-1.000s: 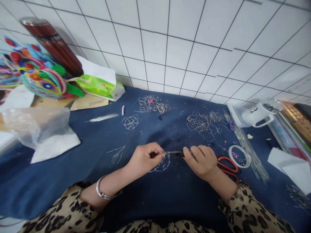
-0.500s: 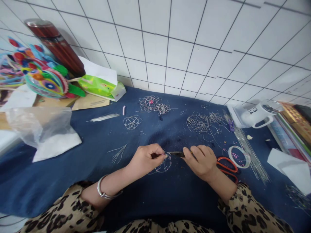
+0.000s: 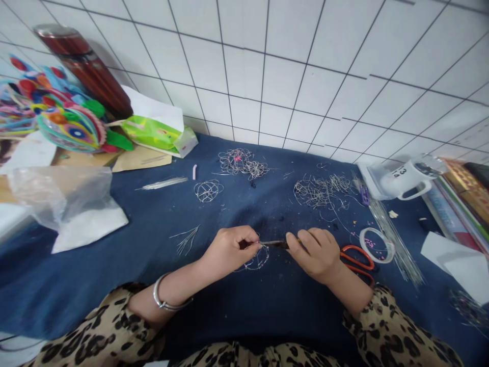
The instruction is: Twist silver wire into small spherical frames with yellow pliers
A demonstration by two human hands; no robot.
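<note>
In the middle of the blue cloth, my left hand (image 3: 233, 247) pinches a round wire frame (image 3: 256, 260) strung with small pink beads; part of it is hidden behind the fingers. My right hand (image 3: 315, 255) is closed around a pair of pliers (image 3: 275, 244), whose narrow jaws point left and meet the wire at my left fingertips. The handles lie mostly hidden in the palm. Close to my right wrist are red-handled scissors (image 3: 358, 259). Left of my left hand lies a small bunch of short wires (image 3: 187, 240).
Wire tangles (image 3: 244, 163) lie toward the wall, beside a round wire frame (image 3: 208, 191). At right are another wire tangle (image 3: 323, 191), a ring-shaped dish (image 3: 377, 245) with pink beads, long straight wires (image 3: 397, 244) and a white mug (image 3: 410, 178). A plastic bag (image 3: 64, 204) and thermos (image 3: 84, 71) stand left.
The pliers and both hands keep almost the same place. The bead-strung wire frame has turned slightly at the plier tips, and the view has shifted a little.
</note>
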